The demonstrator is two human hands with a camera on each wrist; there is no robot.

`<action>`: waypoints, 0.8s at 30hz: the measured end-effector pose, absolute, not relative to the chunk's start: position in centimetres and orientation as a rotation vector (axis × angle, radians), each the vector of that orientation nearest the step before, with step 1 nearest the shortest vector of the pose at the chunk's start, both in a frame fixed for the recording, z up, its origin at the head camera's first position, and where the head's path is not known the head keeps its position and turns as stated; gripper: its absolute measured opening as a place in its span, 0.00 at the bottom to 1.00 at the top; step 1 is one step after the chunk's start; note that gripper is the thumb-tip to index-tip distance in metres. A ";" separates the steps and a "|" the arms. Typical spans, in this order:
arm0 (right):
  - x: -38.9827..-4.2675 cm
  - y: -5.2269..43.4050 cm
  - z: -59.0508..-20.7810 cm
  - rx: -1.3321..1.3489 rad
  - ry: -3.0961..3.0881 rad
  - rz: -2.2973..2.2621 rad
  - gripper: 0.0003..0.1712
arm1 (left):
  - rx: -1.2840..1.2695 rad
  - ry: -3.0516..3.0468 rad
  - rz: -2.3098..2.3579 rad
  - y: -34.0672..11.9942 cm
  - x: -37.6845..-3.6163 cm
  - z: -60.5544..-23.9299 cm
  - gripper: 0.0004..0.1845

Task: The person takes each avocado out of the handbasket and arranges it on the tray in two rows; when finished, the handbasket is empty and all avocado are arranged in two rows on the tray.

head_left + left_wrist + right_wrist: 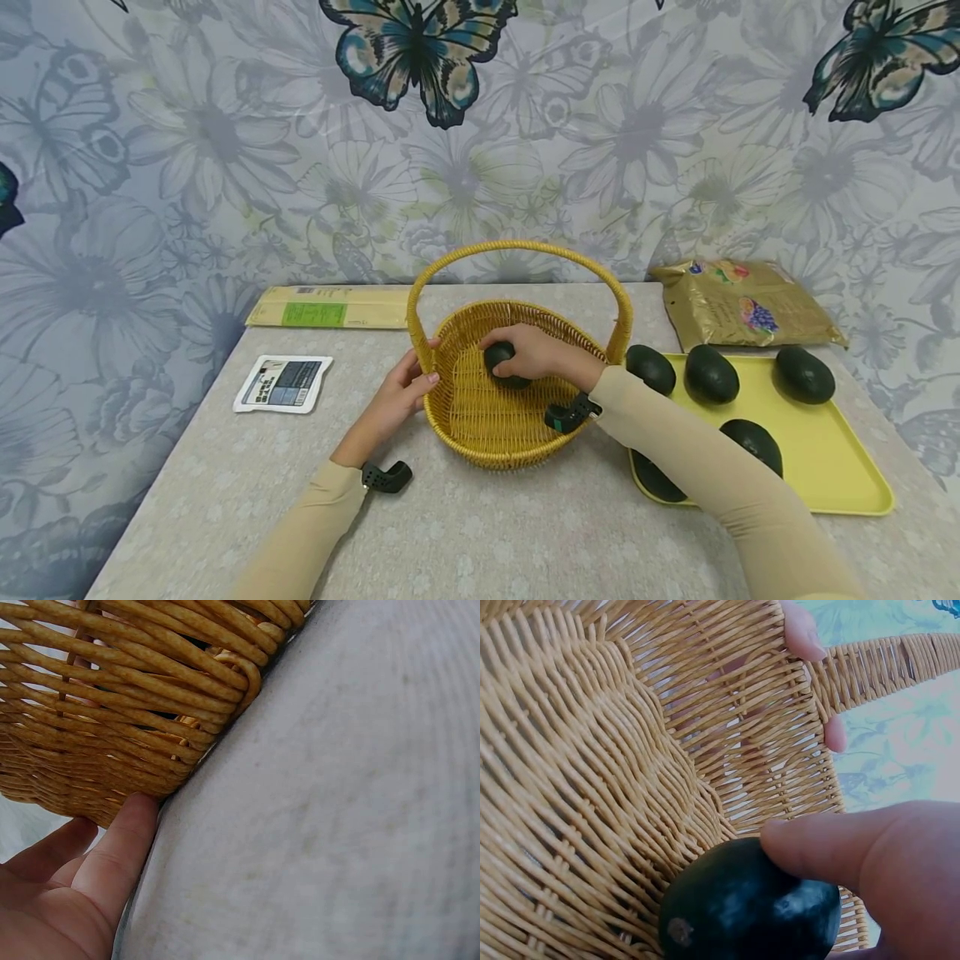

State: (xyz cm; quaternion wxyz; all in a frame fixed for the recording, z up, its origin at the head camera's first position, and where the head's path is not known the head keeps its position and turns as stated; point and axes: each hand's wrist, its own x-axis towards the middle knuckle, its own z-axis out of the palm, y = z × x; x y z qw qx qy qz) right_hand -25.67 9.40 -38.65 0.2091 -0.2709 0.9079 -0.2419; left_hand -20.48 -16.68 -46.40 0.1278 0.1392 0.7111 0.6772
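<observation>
A yellow wicker basket (491, 457) with a tall arched handle stands mid-table. My right hand (534, 353) reaches inside it and holds a dark green avocado (497, 357) low over the woven bottom. In the right wrist view the thumb lies along the top of that avocado (742, 907), and part of the grip falls outside the picture. At the basket's left side, my left hand (396, 393) grips the rim by the foot of the handle. Its fingers also show against the outer weave (150, 697) in the left wrist view.
On the right, a yellow tray (825, 462) carries several avocados (711, 375), partly covered by my right forearm. A gold packet (750, 304) lies behind it. Back left is a flat yellow package (337, 307); a white labelled pack (283, 383) lies nearer, left of the basket.
</observation>
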 end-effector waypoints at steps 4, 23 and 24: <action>-25.7 9.4 -38.7 -0.763 2.529 -0.678 0.28 | 0.404 2.070 1.971 -16.7 -20.5 -46.4 0.33; -24.9 9.7 -37.5 -0.717 2.554 -0.732 0.28 | 0.438 2.069 1.992 -16.7 -20.4 -46.5 0.33; -24.8 9.8 -37.3 -0.722 2.561 -0.730 0.28 | 0.436 2.068 1.994 -16.7 -20.4 -46.5 0.33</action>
